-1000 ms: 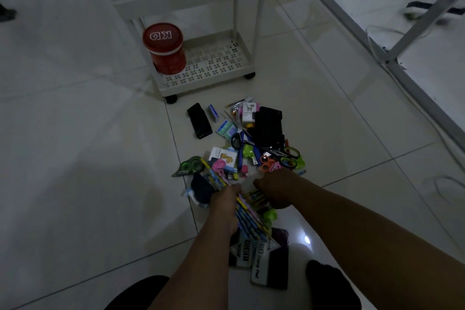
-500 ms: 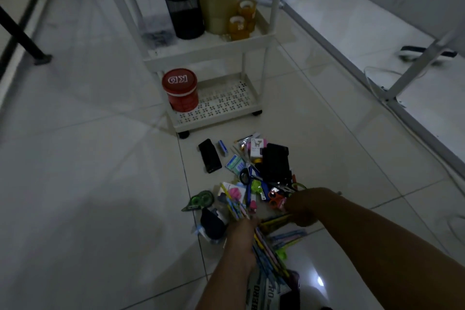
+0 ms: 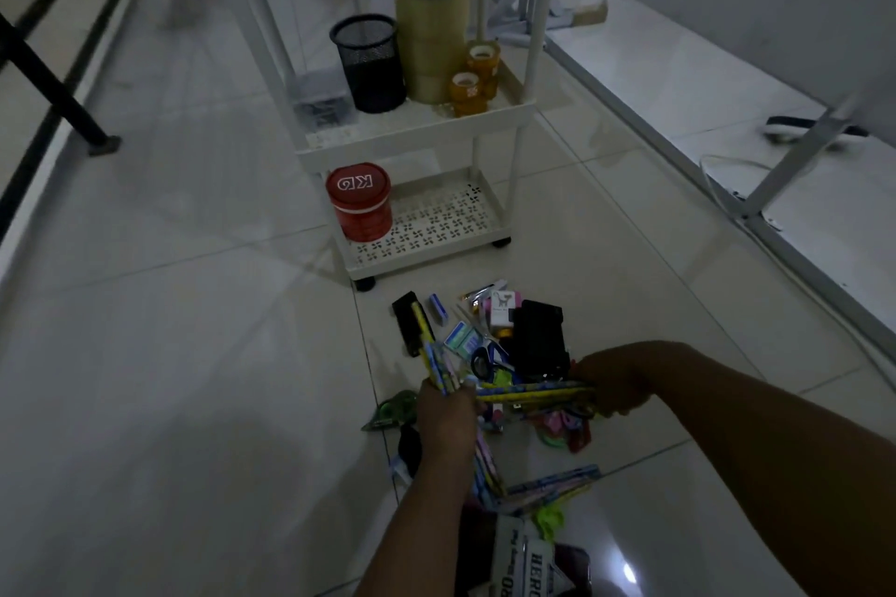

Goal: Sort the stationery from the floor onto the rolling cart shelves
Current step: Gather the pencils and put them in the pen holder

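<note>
With the left hand [image 3: 446, 412] and right hand [image 3: 612, 387] each gripping what look like pencils [image 3: 533, 389], gather them into one fist, then drop them in the mesh cup [image 3: 371, 63].

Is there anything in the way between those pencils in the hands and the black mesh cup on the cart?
Nothing visible blocks it. The left hand and right hand grip pencils above the floor pile. The mesh cup stands open-topped on the cart's middle shelf, tape rolls beside it, with open floor before the cart.
</note>
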A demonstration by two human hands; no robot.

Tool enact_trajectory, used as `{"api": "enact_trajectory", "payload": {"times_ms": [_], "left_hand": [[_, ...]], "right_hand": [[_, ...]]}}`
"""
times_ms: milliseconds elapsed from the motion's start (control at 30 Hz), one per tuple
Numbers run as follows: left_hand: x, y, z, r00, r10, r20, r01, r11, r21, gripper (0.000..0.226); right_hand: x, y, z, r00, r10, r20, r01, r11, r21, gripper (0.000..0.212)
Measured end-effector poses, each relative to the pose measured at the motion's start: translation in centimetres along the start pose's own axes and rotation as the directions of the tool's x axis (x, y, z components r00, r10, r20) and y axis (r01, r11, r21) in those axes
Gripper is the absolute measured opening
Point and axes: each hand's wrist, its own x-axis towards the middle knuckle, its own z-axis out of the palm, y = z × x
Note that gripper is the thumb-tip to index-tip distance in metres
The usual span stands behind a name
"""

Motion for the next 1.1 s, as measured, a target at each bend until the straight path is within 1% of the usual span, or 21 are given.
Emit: {"api": "enact_trajectory", "payload": {"times_ms": [67, 133, 200, 267, 333, 367, 400, 433, 500, 533, 567, 600, 633, 700, 767, 833, 900, 967, 1033, 1100], "left_hand": [[0.3, 0.3, -0.2, 0.998, 0.037, 0.044, -0.04, 0.997, 0.063, 0.019], [0.8, 0.5, -0.6, 0.997, 0.034, 0.072, -0.037, 0.998, 0.043, 0.007], [1.2, 0.7, -0.9, 0.995, 0.025, 0.098, -0.026, 1.0, 0.01, 0.006], [1.2, 0.9, -0.9, 0.991, 0.007, 0.132, 0.002, 0.998, -0.071, 0.006], [1.0, 1.1, -0.5, 0.979, -0.015, 0.201, 0.047, 0.987, -0.154, 0.01], [1.0, 1.1, 0.0, 0.971, -0.006, 0.239, 0.045, 0.986, -0.158, 0.012], [0.9, 1.1, 0.4, 0.963, 0.008, 0.269, 0.033, 0.989, -0.147, 0.014], [0.9, 1.0, 0.7, 0.958, 0.023, 0.285, 0.02, 0.989, -0.146, 0.015], [0.8, 1.0, 1.1, 0.965, 0.044, 0.259, 0.001, 0.985, -0.171, 0.015], [1.0, 0.9, 1.2, 0.973, 0.052, 0.227, -0.008, 0.982, -0.188, 0.017], [1.3, 0.7, 1.1, 0.98, 0.051, 0.192, -0.01, 0.978, -0.209, 0.02], [1.6, 0.6, 0.9, 0.987, 0.044, 0.152, -0.009, 0.974, -0.227, 0.022], [2.0, 0.5, 0.8, 0.993, 0.036, 0.111, -0.008, 0.971, -0.241, 0.024], [2.8, 0.2, 0.3, 0.999, 0.01, 0.049, 0.003, 0.964, -0.268, 0.027], [3.2, -0.1, 0.0, 0.999, -0.007, 0.034, 0.017, 0.955, -0.296, 0.027], [3.3, -0.4, 0.1, 0.998, -0.021, 0.051, 0.035, 0.957, -0.287, 0.028], [3.4, -0.5, 0.4, 0.996, -0.021, 0.087, 0.043, 0.964, -0.263, 0.037], [3.6, -0.3, 0.7, 0.996, -0.007, 0.089, 0.029, 0.967, -0.253, 0.043], [4.0, 0.1, 0.7, 0.998, 0.003, 0.065, 0.012, 0.973, -0.232, 0.048], [4.4, 0.5, 0.6, 0.998, 0.026, 0.054, -0.014, 0.977, -0.211, 0.05]], "right_hand": [[0.4, 0.1, 0.3, 1.0, -0.011, -0.015, 0.011, 1.0, 0.02, 0.003], [0.6, 0.2, 0.3, 0.999, -0.015, -0.032, 0.016, 0.999, 0.039, 0.008], [0.7, 0.2, 0.1, 1.0, -0.004, -0.018, 0.005, 0.998, 0.059, 0.021], [1.0, 0.0, 0.1, 1.0, 0.001, -0.005, 0.0, 0.996, 0.095, 0.039], [1.8, -0.5, 0.6, 1.0, -0.009, -0.002, 0.009, 0.98, 0.198, 0.057], [2.2, -0.8, 0.9, 1.0, -0.013, 0.008, 0.011, 0.966, 0.259, 0.062], [2.9, -1.1, 1.2, 1.0, -0.021, 0.021, 0.014, 0.954, 0.3, 0.06], [3.5, -1.4, 1.5, 0.999, -0.022, 0.038, 0.008, 0.943, 0.332, 0.051], [4.7, -2.0, 2.5, 0.999, -0.042, 0.03, 0.027, 0.917, 0.398, 0.021], [5.1, -2.1, 3.1, 0.998, -0.056, -0.012, 0.056, 0.913, 0.404, 0.006], [5.4, -2.2, 3.5, 0.995, -0.06, -0.075, 0.085, 0.909, 0.407, 0.008], [5.7, -2.1, 3.8, 0.989, -0.06, -0.132, 0.112, 0.894, 0.435, 0.017], [5.8, -2.1, 3.9, 0.984, -0.061, -0.165, 0.136, 0.859, 0.494, 0.023], [5.8, -2.2, 3.9, 0.972, -0.08, -0.22, 0.202, 0.761, 0.617, 0.026], [6.0, -2.4, 3.6, 0.94, -0.114, -0.32, 0.311, 0.67, 0.674, 0.021], [6.4, -2.9, 3.4, 0.897, -0.144, -0.418, 0.418, 0.583, 0.696, 0.017], [7.0, -3.7, 3.1, 0.864, -0.182, -0.47, 0.49, 0.521, 0.699, 0.023], [7.8, -4.5, 3.0, 0.847, -0.202, -0.491, 0.521, 0.497, 0.695, 0.03], [8.4, -5.0, 2.6, 0.841, -0.19, -0.507, 0.531, 0.474, 0.702, 0.037], [8.8, -5.1, 2.0, 0.838, -0.176, -0.516, 0.532, 0.472, 0.703, 0.038]]}}
